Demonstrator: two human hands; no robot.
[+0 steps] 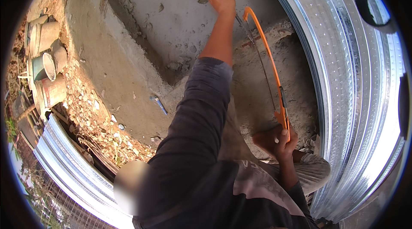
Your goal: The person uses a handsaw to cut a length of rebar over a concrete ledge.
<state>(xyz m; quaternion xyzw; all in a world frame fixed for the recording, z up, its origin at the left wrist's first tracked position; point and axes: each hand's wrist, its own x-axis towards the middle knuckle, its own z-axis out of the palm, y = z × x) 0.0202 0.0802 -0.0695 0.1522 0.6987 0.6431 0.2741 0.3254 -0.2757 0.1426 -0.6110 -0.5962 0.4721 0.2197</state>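
Observation:
My left arm reaches far forward. Its hand (222, 0) is closed round a thin steel rod (239, 20), which looks like rebar and sticks out on both sides of the fist. To the right, my right hand (285, 144) grips the handle of an orange hacksaw (269, 51), close to my bent leg and bare foot (262, 140). The saw points away from me, its bowed frame on the right and its thin blade (262, 67) on the left. The blade's far end lies by the rod; whether they touch I cannot tell.
Ribbed shiny metal sheets (343, 100) stand along the right, with more metal sheeting (81, 173) at lower left. Stained buckets (53, 89) sit on rubble at far left. A low concrete ledge (111, 57) runs beside the grey floor (171, 10). A small blue item (159, 104) lies on it.

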